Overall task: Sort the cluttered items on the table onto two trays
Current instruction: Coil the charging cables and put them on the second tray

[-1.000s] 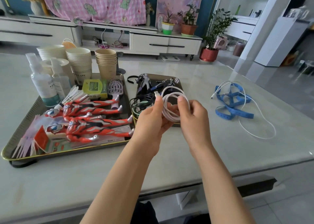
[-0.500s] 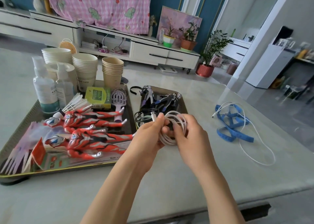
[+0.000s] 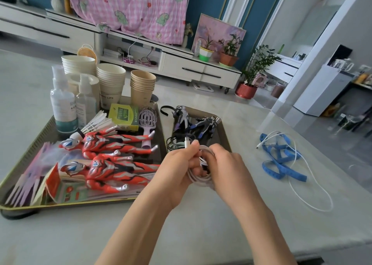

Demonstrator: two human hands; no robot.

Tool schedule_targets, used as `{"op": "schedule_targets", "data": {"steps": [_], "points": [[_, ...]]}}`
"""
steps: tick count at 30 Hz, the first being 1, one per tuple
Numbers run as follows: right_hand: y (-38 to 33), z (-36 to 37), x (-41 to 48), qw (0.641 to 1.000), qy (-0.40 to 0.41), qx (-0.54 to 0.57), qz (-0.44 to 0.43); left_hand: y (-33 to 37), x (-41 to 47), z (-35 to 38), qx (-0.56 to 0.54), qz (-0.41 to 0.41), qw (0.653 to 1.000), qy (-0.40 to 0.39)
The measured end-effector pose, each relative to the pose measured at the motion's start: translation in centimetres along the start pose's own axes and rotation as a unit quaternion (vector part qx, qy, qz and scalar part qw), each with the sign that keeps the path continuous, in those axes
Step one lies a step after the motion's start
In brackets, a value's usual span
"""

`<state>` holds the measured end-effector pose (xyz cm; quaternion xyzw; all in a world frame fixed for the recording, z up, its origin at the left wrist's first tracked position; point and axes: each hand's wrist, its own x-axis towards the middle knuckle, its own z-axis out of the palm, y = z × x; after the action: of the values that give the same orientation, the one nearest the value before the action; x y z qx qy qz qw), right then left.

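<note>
My left hand [image 3: 177,168] and my right hand [image 3: 229,170] both grip a coiled white cable [image 3: 199,177] just in front of the small tray [image 3: 224,132]. That tray holds dark toy figures [image 3: 203,124] and black cords. The large tray [image 3: 30,136] on the left carries red toy figures [image 3: 112,142], spray bottles [image 3: 63,105], stacked paper cups [image 3: 110,83], a green box [image 3: 123,115] and a lilac hairbrush [image 3: 148,122]. A blue measuring tape [image 3: 281,164] and a loose white cable [image 3: 314,184] lie on the table at the right.
The grey table's [image 3: 201,224] front edge runs across the bottom right. Beyond the table stand a white low cabinet [image 3: 201,71] with potted plants and a pink cloth hanging above it.
My hands have squeezed the white coil into a tighter bundle and lowered it toward the near end of the small tray. The camera has tilted.
</note>
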<state>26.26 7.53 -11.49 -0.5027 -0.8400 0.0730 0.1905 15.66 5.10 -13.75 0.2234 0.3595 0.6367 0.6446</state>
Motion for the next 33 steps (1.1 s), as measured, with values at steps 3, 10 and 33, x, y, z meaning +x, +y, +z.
{"op": "schedule_targets", "data": {"steps": [3,10,33], "points": [[0.3,0.0,0.7,0.996,0.024,0.090,-0.015,0.5,0.6,0.6,0.017,0.032,0.999,-0.027],[0.2,-1.0,7.6,0.952,-0.033,0.300,0.041,6.3,3.5,-0.4,0.082,0.147,0.982,0.083],[-5.2,10.2,25.7,0.995,-0.068,0.040,0.056,10.7,5.8,-8.4,-0.011,0.172,0.974,0.150]]}}
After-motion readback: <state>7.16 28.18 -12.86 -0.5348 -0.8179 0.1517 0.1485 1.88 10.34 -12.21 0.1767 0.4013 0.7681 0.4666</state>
